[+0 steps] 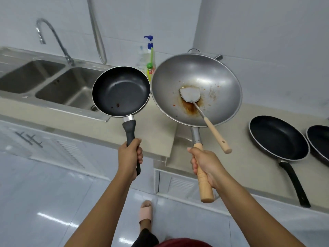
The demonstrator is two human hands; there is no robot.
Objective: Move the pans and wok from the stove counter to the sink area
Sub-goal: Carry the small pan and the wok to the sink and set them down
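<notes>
My left hand (130, 155) grips the dark handle of a small black frying pan (121, 90), held in the air over the counter just right of the sink. My right hand (204, 165) grips the wooden handle of a steel wok (210, 77) with brown sauce stains. A metal spatula (190, 95) with a wooden handle lies inside the wok. The pan's rim and the wok's rim nearly touch. A larger black pan (277, 138) rests on the lower stove counter at the right, and another black pan (320, 139) is cut off by the right edge.
A double steel sink (71, 86) with a curved tap (51, 34) lies at the left. A pump soap bottle (149, 49) and a green-capped bottle (150, 68) stand by the wall behind the pans. The beige counter (151, 132) steps down to the stove level. My sandalled foot (146, 211) is on the tiled floor.
</notes>
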